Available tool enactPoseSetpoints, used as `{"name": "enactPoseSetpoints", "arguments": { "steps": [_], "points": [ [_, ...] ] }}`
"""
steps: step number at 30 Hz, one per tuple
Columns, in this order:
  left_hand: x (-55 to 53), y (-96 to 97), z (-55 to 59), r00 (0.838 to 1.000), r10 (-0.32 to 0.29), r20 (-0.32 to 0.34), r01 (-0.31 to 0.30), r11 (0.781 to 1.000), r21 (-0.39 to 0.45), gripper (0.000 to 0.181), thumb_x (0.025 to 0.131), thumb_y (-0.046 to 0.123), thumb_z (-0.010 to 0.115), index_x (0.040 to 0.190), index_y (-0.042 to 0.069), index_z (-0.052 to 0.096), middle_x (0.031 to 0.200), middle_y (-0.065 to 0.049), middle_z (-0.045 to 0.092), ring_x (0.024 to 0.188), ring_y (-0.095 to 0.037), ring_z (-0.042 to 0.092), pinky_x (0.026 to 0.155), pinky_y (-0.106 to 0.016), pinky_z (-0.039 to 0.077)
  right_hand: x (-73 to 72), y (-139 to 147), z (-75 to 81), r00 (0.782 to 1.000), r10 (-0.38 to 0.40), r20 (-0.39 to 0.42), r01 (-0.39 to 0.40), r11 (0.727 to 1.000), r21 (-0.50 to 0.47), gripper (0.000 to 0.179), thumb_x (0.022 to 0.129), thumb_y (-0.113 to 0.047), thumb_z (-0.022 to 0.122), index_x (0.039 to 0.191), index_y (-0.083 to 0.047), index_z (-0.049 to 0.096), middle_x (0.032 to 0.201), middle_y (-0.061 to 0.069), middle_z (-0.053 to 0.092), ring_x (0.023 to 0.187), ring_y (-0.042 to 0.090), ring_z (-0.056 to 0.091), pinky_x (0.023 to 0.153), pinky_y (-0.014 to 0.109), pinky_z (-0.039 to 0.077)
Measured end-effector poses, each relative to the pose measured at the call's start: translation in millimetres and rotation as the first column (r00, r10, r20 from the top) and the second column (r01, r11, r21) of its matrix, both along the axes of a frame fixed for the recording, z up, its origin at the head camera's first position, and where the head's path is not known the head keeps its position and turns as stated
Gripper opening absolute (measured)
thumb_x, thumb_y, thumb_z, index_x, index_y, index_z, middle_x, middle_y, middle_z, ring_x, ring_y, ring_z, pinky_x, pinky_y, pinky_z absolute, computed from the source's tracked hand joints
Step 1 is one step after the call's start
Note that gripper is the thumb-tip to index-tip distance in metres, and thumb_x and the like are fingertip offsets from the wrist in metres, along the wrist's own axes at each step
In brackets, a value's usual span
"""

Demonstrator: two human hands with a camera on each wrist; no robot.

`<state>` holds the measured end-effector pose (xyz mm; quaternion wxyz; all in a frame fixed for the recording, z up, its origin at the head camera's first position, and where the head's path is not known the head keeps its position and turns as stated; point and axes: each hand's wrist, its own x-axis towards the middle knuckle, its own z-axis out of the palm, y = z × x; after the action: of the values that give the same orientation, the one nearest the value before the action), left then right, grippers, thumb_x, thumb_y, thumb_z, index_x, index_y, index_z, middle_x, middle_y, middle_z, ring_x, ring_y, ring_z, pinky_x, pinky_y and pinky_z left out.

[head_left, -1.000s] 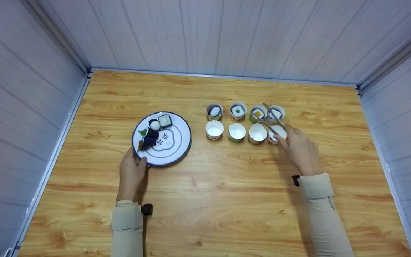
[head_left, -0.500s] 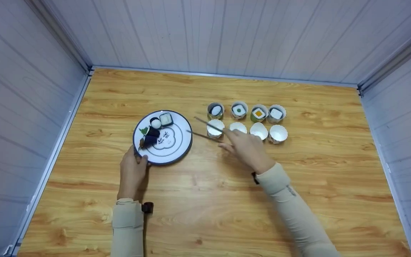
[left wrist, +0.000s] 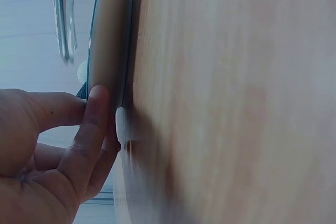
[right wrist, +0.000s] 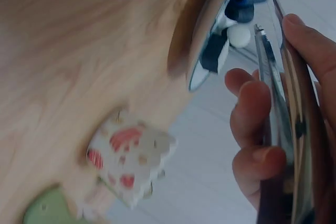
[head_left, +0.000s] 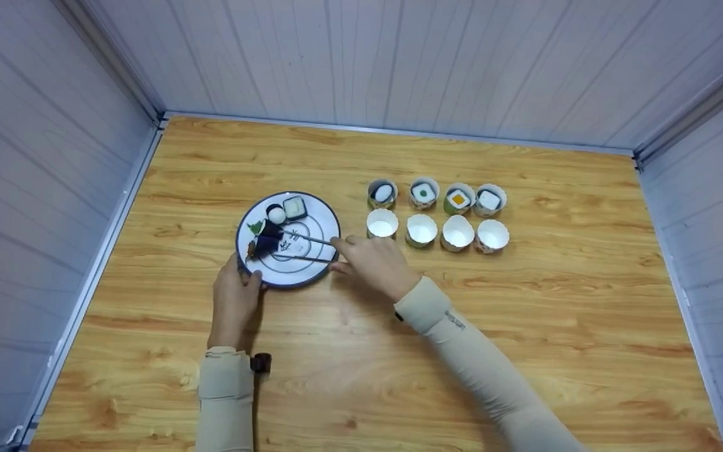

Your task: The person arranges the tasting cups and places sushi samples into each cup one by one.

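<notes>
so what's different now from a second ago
The right hand has swung left from the cups to the plate, carrying the open tongs; their tips are now at the dark rolls. Nothing visibly picked up or released. The left hand still grips the plate's edge; the eight cups and their contents look unchanged.

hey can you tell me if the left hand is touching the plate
Touching. The left wrist view shows it: the left hand pinches the plate at its edge, fingers against the outer side with no gap.
</notes>
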<state>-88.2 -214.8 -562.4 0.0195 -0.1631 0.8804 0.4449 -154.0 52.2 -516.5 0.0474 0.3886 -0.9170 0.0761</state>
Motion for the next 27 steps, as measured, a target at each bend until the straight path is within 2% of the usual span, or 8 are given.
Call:
{"name": "enactPoseSetpoints", "arguments": {
  "steps": [7,11,17,20,22,24,27],
  "points": [
    [0.4,0.9,1.1,1.0,0.01,-0.019,-0.01,1.0,-0.004,0.052,0.1,0.005,0.056,0.148,-0.004,0.04,0.14,-0.027,0.05,0.133,-0.037,0.044,0.111,-0.05,0.035,-4.9,-23.0,-5.5,1.0,-0.007,0.022,0.005,0.998,0.066,0.04,0.098,-0.048,0.061,0.124,-0.018,0.066,0.095,0.002,0.071,0.061,0.021,0.06,0.044,0.035,0.044],
    [0.1,2.2,1.5,1.0,0.023,-0.007,-0.023,1.0,0.005,0.054,0.1,0.005,0.056,0.15,-0.002,0.039,0.122,-0.026,0.055,0.111,-0.036,0.053,0.093,-0.049,0.046,-8.1,-31.2,-9.5,1.0,-0.002,0.006,0.002,0.997,0.083,0.039,0.098,-0.048,0.06,0.121,-0.017,0.066,0.09,0.002,0.07,0.063,0.023,0.062,0.045,0.036,0.046],
    [-0.9,3.3,3.0,0.999,0.036,0.025,-0.036,0.999,-0.007,0.055,0.101,0.007,0.056,0.151,-0.002,0.036,0.127,-0.025,0.054,0.115,-0.035,0.052,0.096,-0.047,0.045,-10.4,-35.3,-13.9,1.0,0.011,0.008,-0.012,0.994,0.105,0.038,0.098,-0.046,0.061,0.119,-0.016,0.068,0.09,0.003,0.07,0.062,0.02,0.06,0.046,0.033,0.044],
    [-0.5,3.6,3.0,0.998,0.042,0.046,-0.042,0.999,-0.007,0.055,0.101,0.009,0.056,0.152,-0.001,0.036,0.114,-0.021,0.054,0.1,-0.032,0.054,0.082,-0.043,0.047,-9.9,-33.7,-18.6,1.0,0.006,0.027,-0.009,0.995,0.099,0.038,0.098,-0.045,0.061,0.122,-0.017,0.068,0.092,0.004,0.071,0.064,0.02,0.061,0.046,0.033,0.045],
    [-0.1,3.4,3.0,0.998,0.044,0.046,-0.044,0.999,-0.01,0.055,0.101,0.009,0.056,0.152,-0.001,0.036,0.109,-0.019,0.053,0.095,-0.03,0.053,0.078,-0.042,0.045,-8.7,-32.0,-20.5,0.999,0.0,0.036,-0.003,0.997,0.081,0.039,0.098,-0.046,0.06,0.123,-0.017,0.068,0.092,0.003,0.071,0.064,0.02,0.061,0.046,0.033,0.045],
    [0.1,2.7,3.0,0.998,0.046,0.042,-0.046,0.999,-0.012,0.055,0.101,0.008,0.056,0.152,-0.002,0.035,0.111,-0.019,0.053,0.097,-0.03,0.052,0.081,-0.043,0.046,-7.6,-29.9,-21.2,0.999,-0.006,0.044,0.003,0.998,0.057,0.039,0.098,-0.045,0.061,0.124,-0.017,0.068,0.092,0.003,0.071,0.063,0.021,0.062,0.045,0.033,0.045],
    [0.0,2.1,3.0,0.998,0.042,0.038,-0.041,0.999,-0.006,0.057,0.101,0.008,0.056,0.152,-0.003,0.034,0.124,-0.023,0.053,0.108,-0.031,0.051,0.093,-0.046,0.044,-5.8,-25.1,-20.5,0.998,-0.013,0.061,0.012,1.0,0.024,0.037,0.098,-0.045,0.06,0.124,-0.019,0.068,0.093,0.003,0.071,0.065,0.021,0.063,0.044,0.034,0.045]
  ]
}}
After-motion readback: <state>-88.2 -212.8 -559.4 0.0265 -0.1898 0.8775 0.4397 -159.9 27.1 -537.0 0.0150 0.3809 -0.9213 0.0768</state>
